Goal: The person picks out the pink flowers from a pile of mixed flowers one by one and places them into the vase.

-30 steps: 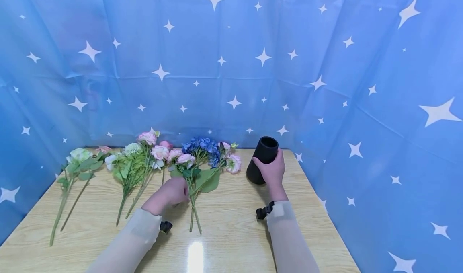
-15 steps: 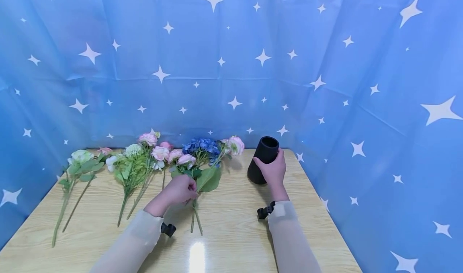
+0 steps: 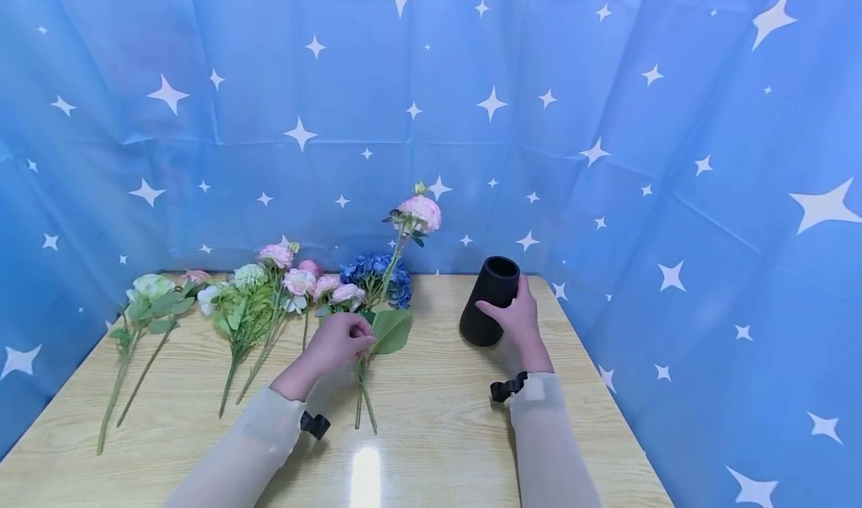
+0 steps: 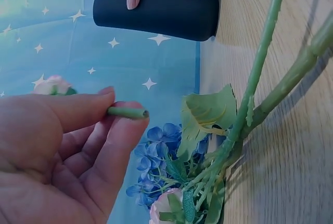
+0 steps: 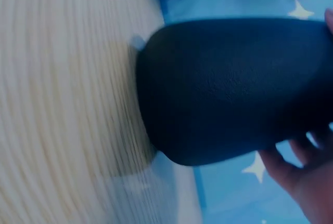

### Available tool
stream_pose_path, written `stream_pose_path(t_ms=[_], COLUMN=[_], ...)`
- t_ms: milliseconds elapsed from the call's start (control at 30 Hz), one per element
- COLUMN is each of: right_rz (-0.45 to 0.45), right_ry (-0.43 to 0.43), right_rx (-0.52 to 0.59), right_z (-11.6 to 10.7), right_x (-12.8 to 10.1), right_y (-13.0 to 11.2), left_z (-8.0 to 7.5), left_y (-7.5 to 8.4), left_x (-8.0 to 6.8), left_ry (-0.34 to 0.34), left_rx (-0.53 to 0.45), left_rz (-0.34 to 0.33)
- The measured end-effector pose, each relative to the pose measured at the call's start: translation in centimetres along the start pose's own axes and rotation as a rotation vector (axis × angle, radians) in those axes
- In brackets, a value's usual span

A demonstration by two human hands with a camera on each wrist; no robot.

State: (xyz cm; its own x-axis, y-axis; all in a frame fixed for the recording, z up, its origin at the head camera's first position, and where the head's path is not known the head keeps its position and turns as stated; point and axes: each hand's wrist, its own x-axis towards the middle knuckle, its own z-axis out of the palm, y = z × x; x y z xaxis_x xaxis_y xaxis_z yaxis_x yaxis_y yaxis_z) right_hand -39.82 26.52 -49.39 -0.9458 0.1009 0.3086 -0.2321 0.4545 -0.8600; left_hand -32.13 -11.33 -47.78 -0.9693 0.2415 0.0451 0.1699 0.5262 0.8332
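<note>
My left hand [image 3: 337, 341] pinches the green stem [image 4: 127, 112] of a pink-and-white artificial flower [image 3: 419, 214] between thumb and fingers. The stem's cut end pokes out past the fingertips in the left wrist view. The bloom stands up above a blue hydrangea [image 3: 377, 274], which lies on the table with pink flowers [image 3: 346, 295] beside it and a broad green leaf [image 3: 392, 331]. To the right, my right hand [image 3: 518, 319] grips a black vase [image 3: 490, 302], thumb and fingers on opposite sides. The vase stands on the table with its round mouth facing up.
Farther left on the wooden table [image 3: 431, 433] lie a white-green flower [image 3: 150, 288], a pale green bloom with feathery leaves [image 3: 249, 277] and more pink flowers [image 3: 276, 255]. A blue star-patterned curtain [image 3: 431, 119] rises behind the table and along its sides.
The pink-and-white flower has been lifted from beside the hydrangea and now stands upright, its bloom higher. My left hand has moved slightly right and up. The vase has stayed nearly in place.
</note>
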Motion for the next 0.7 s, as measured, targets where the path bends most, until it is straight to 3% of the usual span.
stream_pose_path(t_ms=[167, 433, 700], right_rz=[-0.034, -0.032, 0.018], right_ry=[-0.094, -0.164, -0.186], right_rx=[0.063, 0.113, 0.109], right_z=[-0.8, -1.0, -1.3], right_x=[-0.2, -0.2, 0.0], right_y=[-0.1, -0.3, 0.4], left_z=[0.0, 0.0, 0.1], left_y=[0.2, 0.1, 0.4], left_x=[-0.1, -0.1, -0.2], left_ry=[0.076, 0.205, 0.260], left_rx=[0.002, -0.050, -0.029], left_rz=[0.019, 0.048, 0.075])
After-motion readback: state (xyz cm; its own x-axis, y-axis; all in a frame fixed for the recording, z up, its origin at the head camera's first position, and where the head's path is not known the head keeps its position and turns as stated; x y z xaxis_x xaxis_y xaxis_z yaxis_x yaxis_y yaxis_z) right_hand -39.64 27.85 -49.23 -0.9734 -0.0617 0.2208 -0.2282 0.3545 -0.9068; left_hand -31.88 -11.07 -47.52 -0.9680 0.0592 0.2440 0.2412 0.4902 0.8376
